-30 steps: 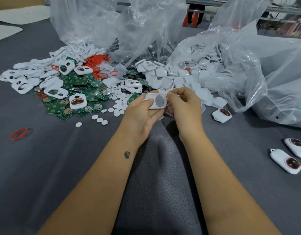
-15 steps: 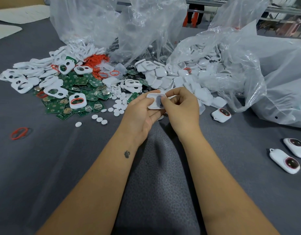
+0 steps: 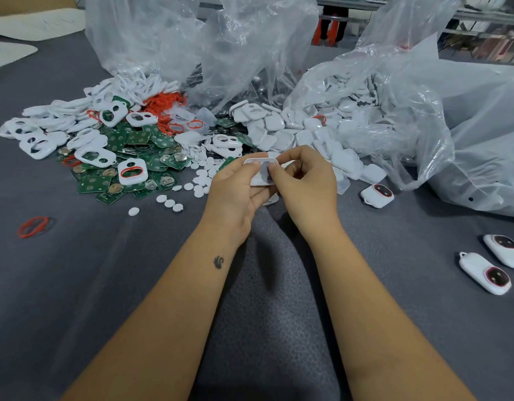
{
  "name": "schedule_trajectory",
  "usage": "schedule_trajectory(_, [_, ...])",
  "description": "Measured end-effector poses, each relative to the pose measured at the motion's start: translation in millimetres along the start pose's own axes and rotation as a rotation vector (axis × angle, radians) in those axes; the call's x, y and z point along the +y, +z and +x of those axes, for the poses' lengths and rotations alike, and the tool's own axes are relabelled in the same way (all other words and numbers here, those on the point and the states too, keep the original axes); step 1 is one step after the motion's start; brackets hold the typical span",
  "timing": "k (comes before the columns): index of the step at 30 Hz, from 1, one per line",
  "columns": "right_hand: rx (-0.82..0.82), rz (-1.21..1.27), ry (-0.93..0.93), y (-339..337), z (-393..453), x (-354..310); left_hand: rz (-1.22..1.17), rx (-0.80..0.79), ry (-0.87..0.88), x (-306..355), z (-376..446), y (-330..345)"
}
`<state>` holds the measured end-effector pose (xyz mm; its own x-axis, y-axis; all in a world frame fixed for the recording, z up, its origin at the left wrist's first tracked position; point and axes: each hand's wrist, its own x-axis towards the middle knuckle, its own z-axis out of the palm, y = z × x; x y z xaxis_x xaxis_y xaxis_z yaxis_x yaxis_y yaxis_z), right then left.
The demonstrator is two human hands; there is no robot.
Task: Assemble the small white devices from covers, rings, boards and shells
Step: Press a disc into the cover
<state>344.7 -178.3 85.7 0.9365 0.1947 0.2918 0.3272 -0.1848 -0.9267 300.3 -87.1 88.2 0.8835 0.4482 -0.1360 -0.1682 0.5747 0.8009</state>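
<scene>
Centre frame, above the table (image 3: 76,285), both hands are clamped on the white shell (image 3: 260,172), left hand (image 3: 235,195) cradling, right hand (image 3: 306,183) pinching — it looks light, rigid, slick, best gripped by its edges.

— The grey worktop (image 3: 76,285)?
— Matt cloth, pebbled weave.
— Those big clear bags (image 3: 423,111)?
— Thin crinkled plastic, shiny.
— And the white oval covers (image 3: 95,154)?
— Smooth glossy plastic; the green square boards (image 3: 93,183) look matt.

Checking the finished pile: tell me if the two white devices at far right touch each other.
Cannot tell. In the head view, the nearer device and farther device lie very close; no clear gap or contact shows.
</scene>
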Motion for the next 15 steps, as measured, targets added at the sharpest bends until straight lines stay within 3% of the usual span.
schedule_trajectory(7, [-0.012,-0.157,-0.235,2.7,-3.1,1.6,-0.022,-0.023,-0.015,0.6,0.6,-0.5])
schedule_trajectory(11, [-0.052,-0.229,-0.245,3.3,-2.4,5.6,-0.075,0.003,-0.038,2.8,0.3,-0.3])
schedule_trajectory(15, [-0.025,-0.088,-0.225,-0.6,-2.0,2.5,-0.075,0.032,-0.035,4.6,1.4,-1.6])
